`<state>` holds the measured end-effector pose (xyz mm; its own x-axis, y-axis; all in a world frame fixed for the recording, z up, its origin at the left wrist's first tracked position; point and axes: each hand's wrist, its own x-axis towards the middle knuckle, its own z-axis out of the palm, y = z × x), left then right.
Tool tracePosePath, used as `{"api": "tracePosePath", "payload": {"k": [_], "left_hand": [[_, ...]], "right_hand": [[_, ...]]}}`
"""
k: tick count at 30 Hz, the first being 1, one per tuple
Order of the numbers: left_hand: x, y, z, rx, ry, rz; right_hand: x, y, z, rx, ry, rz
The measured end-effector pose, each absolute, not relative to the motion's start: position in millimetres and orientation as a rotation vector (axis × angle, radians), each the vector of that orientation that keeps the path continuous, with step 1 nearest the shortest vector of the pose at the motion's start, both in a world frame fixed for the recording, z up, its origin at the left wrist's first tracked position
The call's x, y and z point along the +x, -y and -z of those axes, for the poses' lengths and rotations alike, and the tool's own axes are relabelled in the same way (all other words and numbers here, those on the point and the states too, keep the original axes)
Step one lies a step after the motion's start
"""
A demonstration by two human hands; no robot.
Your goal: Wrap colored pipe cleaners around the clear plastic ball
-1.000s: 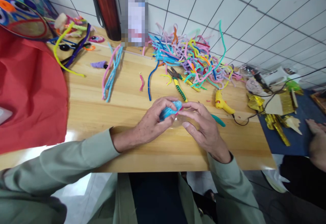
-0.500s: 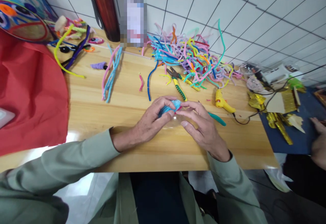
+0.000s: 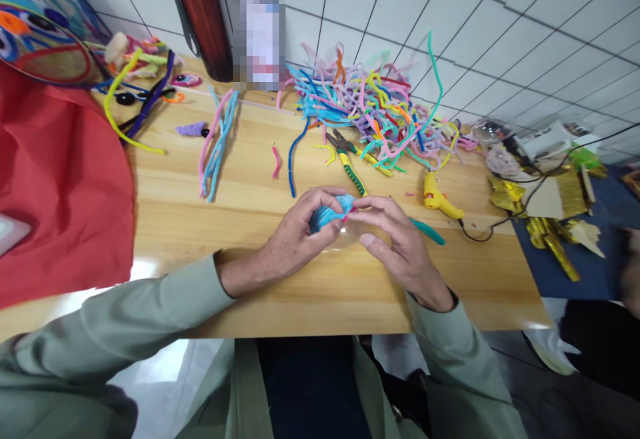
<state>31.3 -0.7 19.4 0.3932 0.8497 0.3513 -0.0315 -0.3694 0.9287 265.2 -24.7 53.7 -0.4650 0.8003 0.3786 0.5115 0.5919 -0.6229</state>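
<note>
My left hand [image 3: 287, 242] is closed on a light-blue pipe-cleaner piece [image 3: 327, 214], its strands lying side by side. A small pink bit [image 3: 349, 213] shows at the right end of that piece. My right hand [image 3: 405, 246] has its fingers stretched out, the fingertips touching the pink end while the thumb stands apart below. Under both hands shows a clear, rounded plastic thing [image 3: 346, 236], partly hidden by the fingers. Just beyond the hands lie pliers [image 3: 352, 171] with green-and-yellow handles. A teal handle [image 3: 427, 231] sticks out past my right hand.
A tangled heap of pipe cleaners [image 3: 380, 112] lies by the tiled wall. The yellow glue gun [image 3: 440, 198] with its cord is at right, a red cloth [image 3: 65, 192] at left. A dark red flask [image 3: 205, 19] stands at the back. Another person's arm [image 3: 631, 266] shows at far right.
My right thumb has moved slightly away from the fingers and the clear thing. The blue piece shows a little more of its surface. The other person's arm at right has shifted.
</note>
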Motion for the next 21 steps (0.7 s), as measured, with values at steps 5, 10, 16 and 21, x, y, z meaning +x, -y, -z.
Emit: {"api": "tracePosePath", "payload": {"k": [5,10,16,21], "left_hand": [[31.4,0.4,-21.0,1.657,-0.728,-1.130],[31.2,0.6,-20.7,1.643,-0.722,-1.127],[29.4,0.2,-20.8,1.577,-0.707,-1.112],[30.9,-1.9,-16.6,1.571,-0.735,-1.127]], "right_hand": [[265.0,24.9,-53.3,-1.030,2.150,-0.561],[263.7,25.6,-53.2,-1.056,2.208,-0.515],[262.6,25.1,-51.6,-1.037,2.176,-0.512],[259.9,24.7,-48.6,-1.076,2.180,-0.466]]}}
